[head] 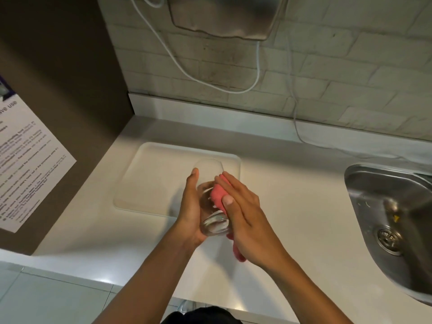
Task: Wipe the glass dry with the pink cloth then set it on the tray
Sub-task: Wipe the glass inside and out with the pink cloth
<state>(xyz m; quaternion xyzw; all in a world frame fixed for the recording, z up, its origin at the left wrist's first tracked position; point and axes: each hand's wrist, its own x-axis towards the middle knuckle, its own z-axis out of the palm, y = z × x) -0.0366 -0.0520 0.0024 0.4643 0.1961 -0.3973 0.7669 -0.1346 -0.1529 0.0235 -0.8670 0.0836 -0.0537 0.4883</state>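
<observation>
Left hand: the left hand (190, 206) is cupping the glass (211, 195) from its left side. The palm and fingers are curling around the wall, and the thumb is pointing up beside the rim end.

Right hand: the right hand (245, 213) is lying flat against the right side of the glass. The fingers are stretched out and pressing the pink cloth (218, 195) onto the glass. It is not a closed fist; it is pinning the cloth between the palm and the glass.

Glass: it is sitting between the two hands, up in the air, and tilting. The thick bottom is pointing toward the person and the open mouth is pointing away.

Pink cloth: it is squeezed between the right hand and the glass. One end is poking out by the fingertips, and another end is hanging out under the wrist. Part of it may be tucked inside the glass, but the clear wall is making that hard to tell.

Tray: the white tray (149, 178) is lying just past the hands and a bit to the left, under the mouth end of the glass. The glass is not touching it.

Counter: the white counter (292, 183) is spreading out under both hands.

Sink: the metal sink (364, 181) is sitting well apart, off to the right of the right hand.
</observation>
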